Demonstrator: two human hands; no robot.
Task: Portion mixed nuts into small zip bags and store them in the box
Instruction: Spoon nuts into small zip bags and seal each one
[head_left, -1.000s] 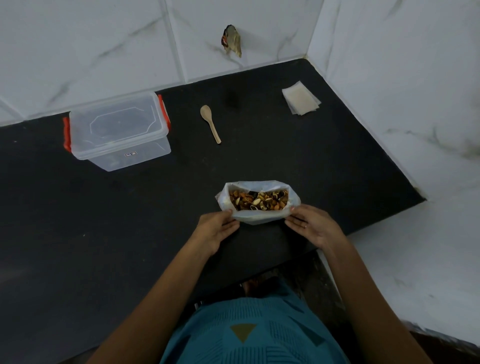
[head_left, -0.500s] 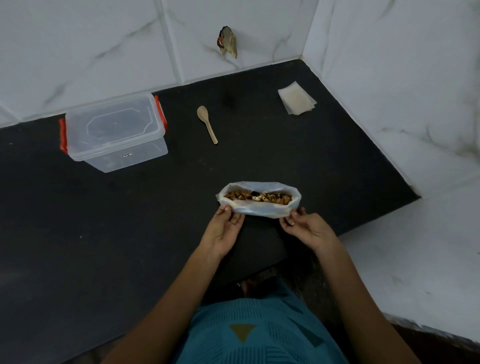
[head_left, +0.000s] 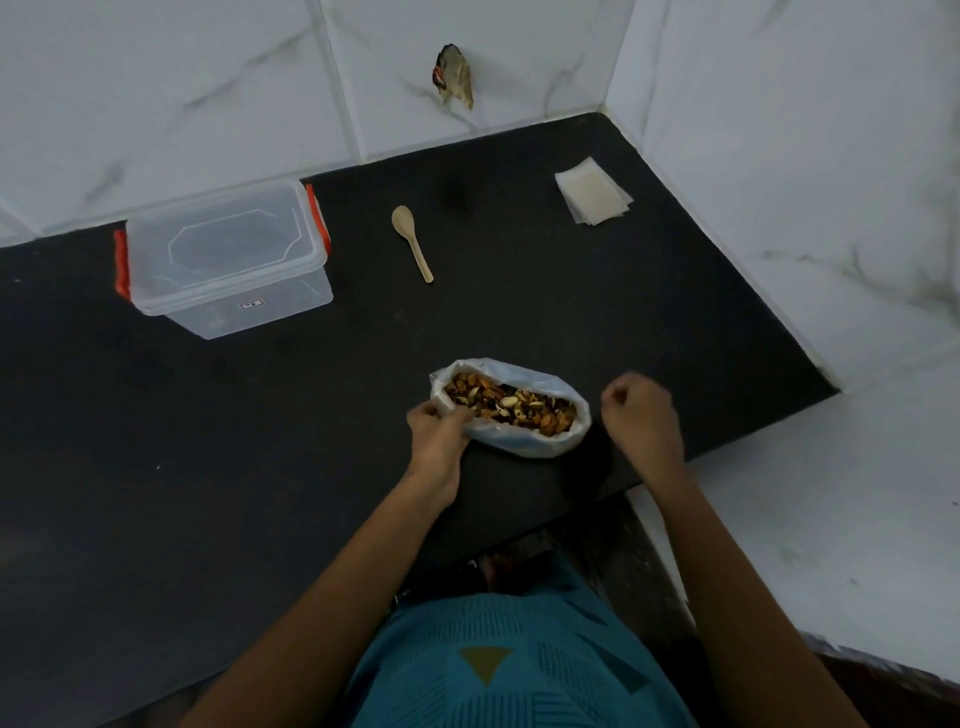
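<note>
An open clear plastic bag (head_left: 524, 447) full of mixed nuts (head_left: 511, 404) lies on the black counter near its front edge. My left hand (head_left: 436, 431) grips the bag's left rim. My right hand (head_left: 641, 415) hovers just right of the bag with fingers curled, holding nothing and not touching it. A small stack of empty zip bags (head_left: 592, 191) lies at the back right. A wooden spoon (head_left: 413, 241) rests behind the nut bag. The clear storage box (head_left: 223, 254) with orange clips and its lid on stands at the back left.
White marbled tile walls (head_left: 779, 156) close the counter at the back and the right. A brownish scrap (head_left: 454, 77) sticks to the back wall. The counter's front edge (head_left: 571, 499) runs just under my hands.
My right hand has let go of the bag's right rim and moved right with fingers curled. The bag has swung open toward me. My left hand keeps its hold on the left rim.
</note>
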